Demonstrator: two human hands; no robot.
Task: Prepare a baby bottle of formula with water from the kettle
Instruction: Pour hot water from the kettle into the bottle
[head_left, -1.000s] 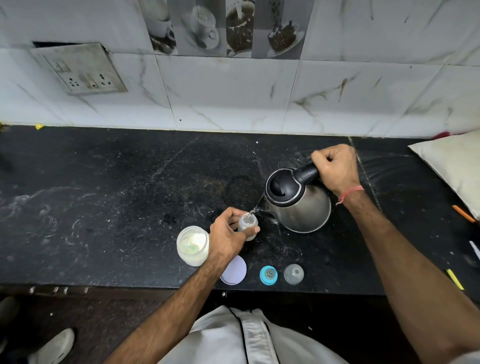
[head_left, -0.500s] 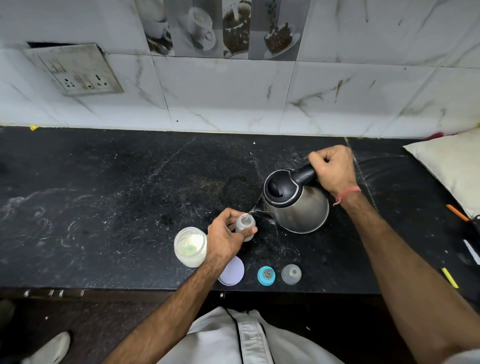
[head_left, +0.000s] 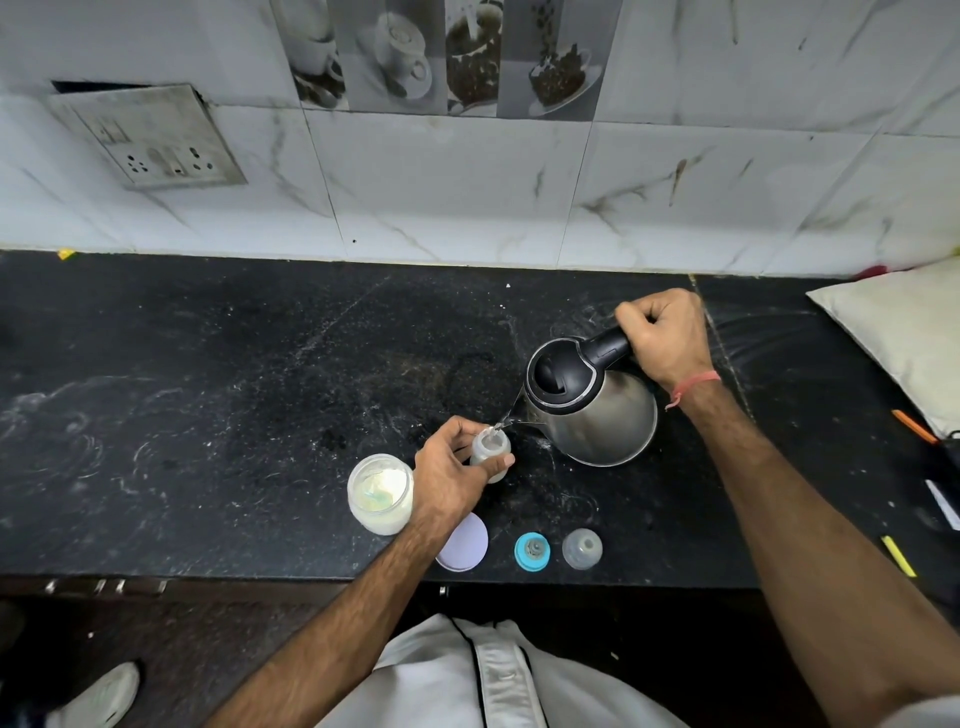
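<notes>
- Nearest the person, along the front edge of the black speckled stone bench: flat lilac round lid, blue bottle collar with its teat, clear domed bottle cap. All three lie apart from one another and none is on the bottle yet.
- Open glass jar of pale formula powder, just left of the left wrist.
- Left hand: fingers curled round the small clear baby bottle, which stands upright on the bench.
- Right hand: fist closed on the black handle of the tilted steel kettle; thin stream runs from spout to bottle mouth.
- Judgement: mouth is narrow, so hold the tilt shallow, spout close, bottle steady; level the kettle before the fill mark. Water level not readable here.
</notes>
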